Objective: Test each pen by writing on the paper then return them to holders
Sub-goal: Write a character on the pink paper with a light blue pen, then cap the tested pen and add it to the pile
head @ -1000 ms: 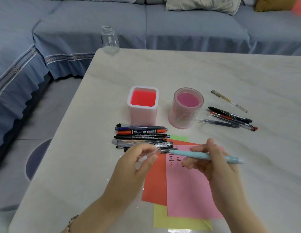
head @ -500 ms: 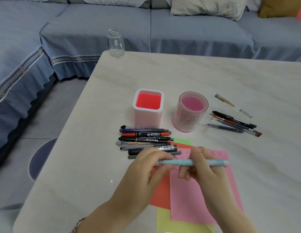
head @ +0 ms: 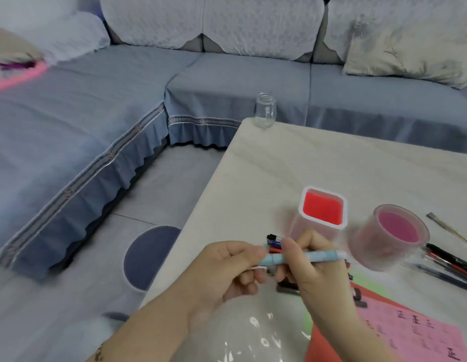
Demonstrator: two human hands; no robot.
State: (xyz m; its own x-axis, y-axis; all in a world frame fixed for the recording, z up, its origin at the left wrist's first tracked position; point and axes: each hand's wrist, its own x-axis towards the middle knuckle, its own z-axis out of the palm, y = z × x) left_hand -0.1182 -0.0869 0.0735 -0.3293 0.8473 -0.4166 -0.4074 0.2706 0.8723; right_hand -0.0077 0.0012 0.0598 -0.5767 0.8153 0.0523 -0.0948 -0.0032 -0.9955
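Though blurred, held level just in front of the square pen holder (head: 300,226): light-blue pen (head: 318,257), barrel wrapped in the curled right hand (head: 310,275), end left of the holder pinched by the left hand (head: 227,270). Pink paper (head: 410,335) lying nearer, right of the holder.

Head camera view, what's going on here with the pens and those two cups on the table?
A person is holding a light blue pen level above the table with both hands: the left hand pinches one end, the right hand grips its middle. The square holder and the round holder both look empty. Other pens lie loose on the table, and the pink paper already carries written test marks.
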